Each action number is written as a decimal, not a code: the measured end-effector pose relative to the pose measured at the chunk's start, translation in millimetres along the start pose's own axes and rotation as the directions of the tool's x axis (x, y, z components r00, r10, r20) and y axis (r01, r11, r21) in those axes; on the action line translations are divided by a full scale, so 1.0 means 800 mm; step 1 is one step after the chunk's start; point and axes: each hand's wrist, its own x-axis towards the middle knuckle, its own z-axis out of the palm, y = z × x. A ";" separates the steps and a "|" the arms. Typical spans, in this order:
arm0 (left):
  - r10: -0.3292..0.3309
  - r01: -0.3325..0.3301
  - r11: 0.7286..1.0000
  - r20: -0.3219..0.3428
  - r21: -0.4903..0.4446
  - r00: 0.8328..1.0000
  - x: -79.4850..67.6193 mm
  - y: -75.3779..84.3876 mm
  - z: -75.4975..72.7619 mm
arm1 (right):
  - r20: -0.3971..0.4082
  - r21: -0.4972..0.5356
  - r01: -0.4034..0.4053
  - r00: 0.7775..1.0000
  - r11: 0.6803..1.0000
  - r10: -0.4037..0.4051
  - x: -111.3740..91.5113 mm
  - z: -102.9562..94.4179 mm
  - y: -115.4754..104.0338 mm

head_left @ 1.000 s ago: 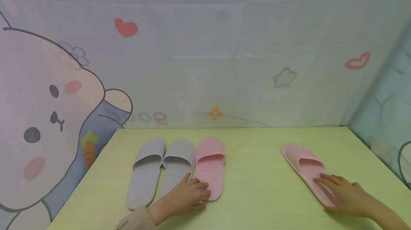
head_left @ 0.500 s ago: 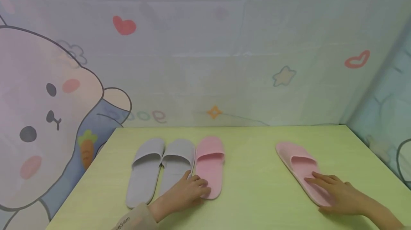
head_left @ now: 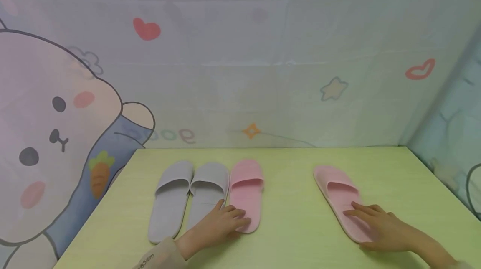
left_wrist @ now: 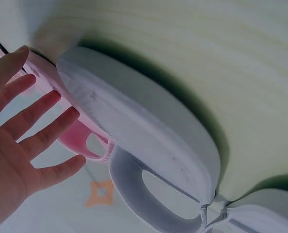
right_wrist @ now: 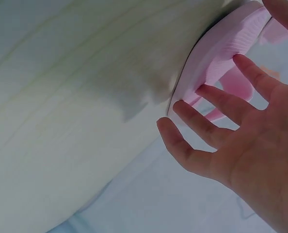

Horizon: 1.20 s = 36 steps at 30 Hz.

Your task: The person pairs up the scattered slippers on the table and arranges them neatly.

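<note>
In the head view, the left pink slipper [head_left: 246, 198] lies upright on the table, toe away from me. My left hand [head_left: 218, 225] is over its heel part, fingers spread; contact is hard to tell. The left wrist view shows that hand [left_wrist: 23, 131] with fairly straight fingers. Farther right, a second pink slipper [head_left: 338, 196] lies with its toe angled to the far left. My right hand [head_left: 391, 229] rests on its heel half, thumb by the heel edge. In the right wrist view, fingertips of that hand [right_wrist: 250, 141] touch the slipper [right_wrist: 216, 53].
Two grey slippers, one at the far left [head_left: 169, 210] and one beside it [head_left: 206, 189], stand in line left of the left pink slipper. The light green table [head_left: 293, 202] shows between the pink slippers. A printed cloth [head_left: 240, 52] hangs behind the table's back edge.
The right pink slipper has slid left across the table together with my right hand. My left hand, the left pink slipper and the grey slippers stay about where they were.
</note>
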 end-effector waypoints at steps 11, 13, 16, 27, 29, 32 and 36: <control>-0.019 0.019 1.000 0.020 0.005 1.000 0.003 0.002 0.001 | 0.045 0.030 0.024 0.999 0.999 -0.026 0.032 0.003 -0.033; -0.023 0.023 1.000 0.029 -0.006 0.999 0.004 0.002 0.001 | 0.061 0.042 0.034 0.997 0.999 -0.037 0.039 0.002 -0.042; -0.024 0.025 0.999 0.046 -0.020 0.999 0.004 0.002 0.000 | 0.076 0.065 0.042 0.996 0.997 -0.047 0.050 0.002 -0.055; -0.018 0.018 1.000 0.039 -0.007 0.999 -0.001 0.005 -0.002 | 0.135 0.109 0.065 0.988 0.992 -0.080 0.085 0.007 -0.089; -0.012 0.012 1.000 0.024 0.000 1.000 -0.003 0.005 -0.001 | 0.138 0.117 0.073 0.986 0.990 -0.089 0.090 0.009 -0.093; -0.003 0.003 1.000 -0.007 0.013 1.000 -0.005 0.006 0.000 | 0.144 0.123 0.081 0.985 0.989 -0.099 0.096 0.011 -0.099; 0.013 -0.011 0.999 -0.058 0.040 0.998 -0.007 0.006 0.002 | 0.154 0.132 0.086 0.982 0.987 -0.106 0.103 0.013 -0.107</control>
